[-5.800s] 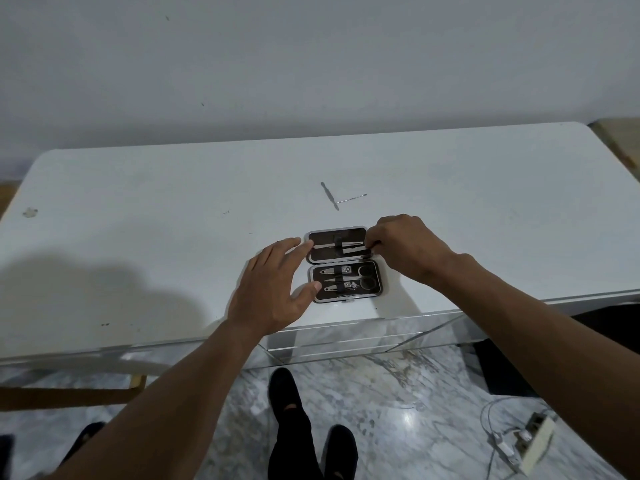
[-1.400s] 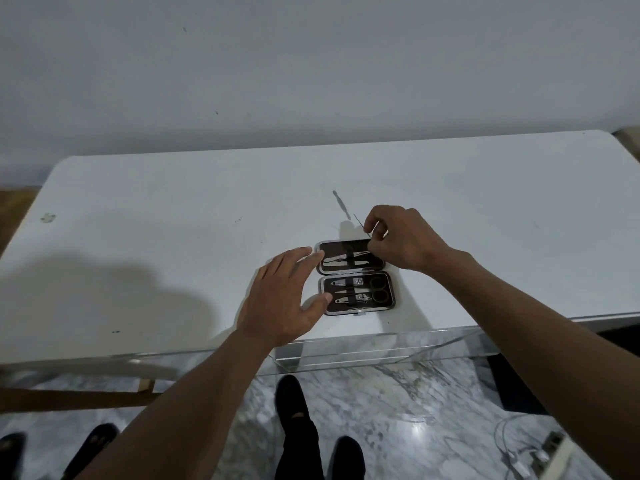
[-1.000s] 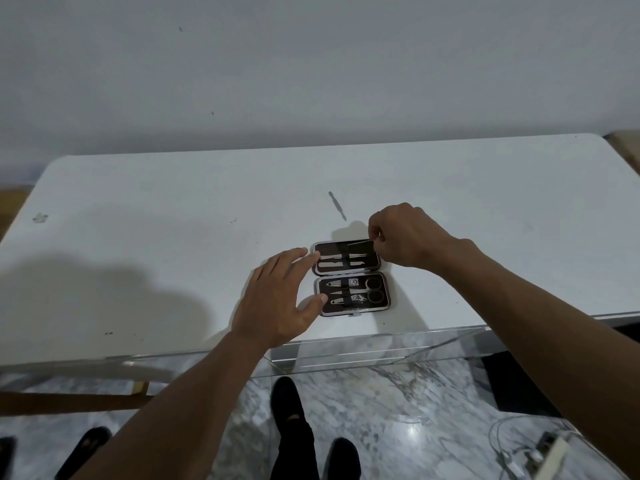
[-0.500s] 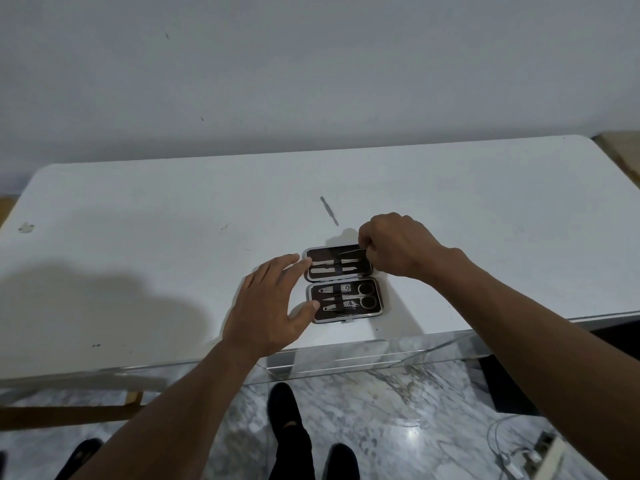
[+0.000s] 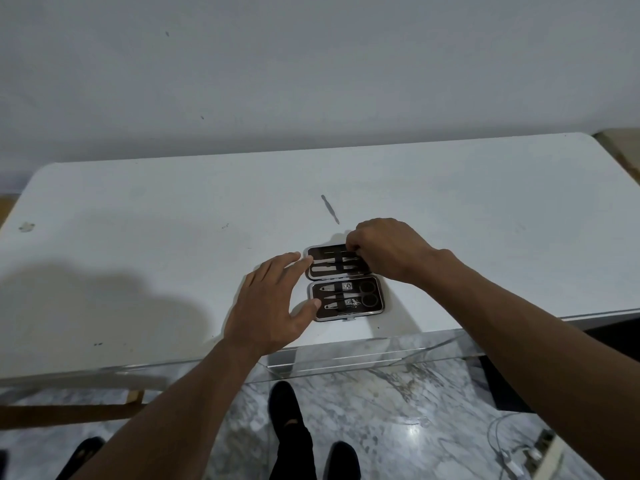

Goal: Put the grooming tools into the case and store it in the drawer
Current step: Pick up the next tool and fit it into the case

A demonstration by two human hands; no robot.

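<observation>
An open grooming case (image 5: 375, 308) lies flat on the white table (image 5: 138, 237), dark inside with a metal rim. Its near half holds scissors, clippers and slim tools under a strap. My right hand (image 5: 388, 249) pinches a thin metal tool at the far half's right end, the tool lying along the top slot. My left hand (image 5: 273, 306) rests flat against the case's left edge, fingers spread, thumb touching the near half. One slim metal tool (image 5: 330, 213) lies loose on the table just beyond the case.
A clear acrylic drawer (image 5: 374, 358) stands out from under the table's front edge, below the case. Marble floor, my dark shoes and a cable with a plug block (image 5: 530, 455) show beneath. A wall rises behind the table.
My right hand picked the thin tool up off the table, brought it down onto the case's far half and slid it leftward along the slot. My left hand stayed at the case's edge.
</observation>
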